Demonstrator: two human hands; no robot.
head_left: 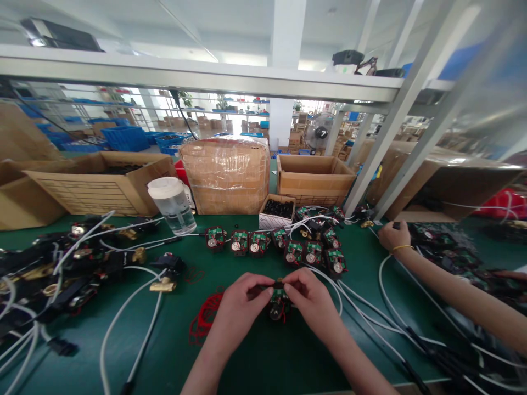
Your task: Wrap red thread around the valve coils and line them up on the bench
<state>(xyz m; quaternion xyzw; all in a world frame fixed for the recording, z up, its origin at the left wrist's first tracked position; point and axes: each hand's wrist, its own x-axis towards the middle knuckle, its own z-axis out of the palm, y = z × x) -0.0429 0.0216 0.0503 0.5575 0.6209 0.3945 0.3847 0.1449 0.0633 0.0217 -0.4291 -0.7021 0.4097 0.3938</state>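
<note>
Right in front of me on the green table (173, 351) is a small black housing with a green circuit board (277, 311), a round metal part and red wires. My left hand (244, 307) pinches its far left edge between thumb and fingertips. From the other side, my right hand (313, 302) grips the far right edge the same way. The fingertips hide part of the board. A coil of thin red wire (206, 315) lies beside my left wrist. Several similar circuit-board units (313, 253) stand in rows just beyond my hands, some with white cables.
At the left lies a heap of black units with brass valves (78, 263) and white cables. A water jug (172, 206), a taped carton (226, 175) and a small box of black parts (276, 213) line the back. A co-worker's arm (444, 288) reaches in from the right.
</note>
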